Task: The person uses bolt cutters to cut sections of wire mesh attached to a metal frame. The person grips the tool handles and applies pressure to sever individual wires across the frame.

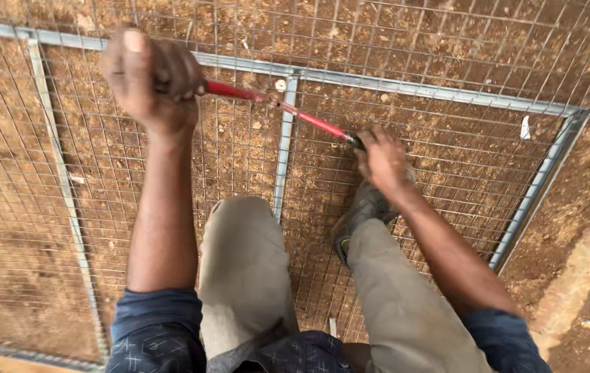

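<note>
My left hand is raised and closed round the end of one red handle of a long cutting tool. My right hand is lower and grips the other red handle near its black end. The two handles meet at the tool's head, which sits against the wire mesh panel beside a grey metal frame bar. My knees in beige trousers and one shoe rest on the mesh.
The mesh panel lies flat on brown dirt, edged by grey metal frame bars. A second upright bar crosses the left part. Bare soil with small stones and a pale strip lies to the right.
</note>
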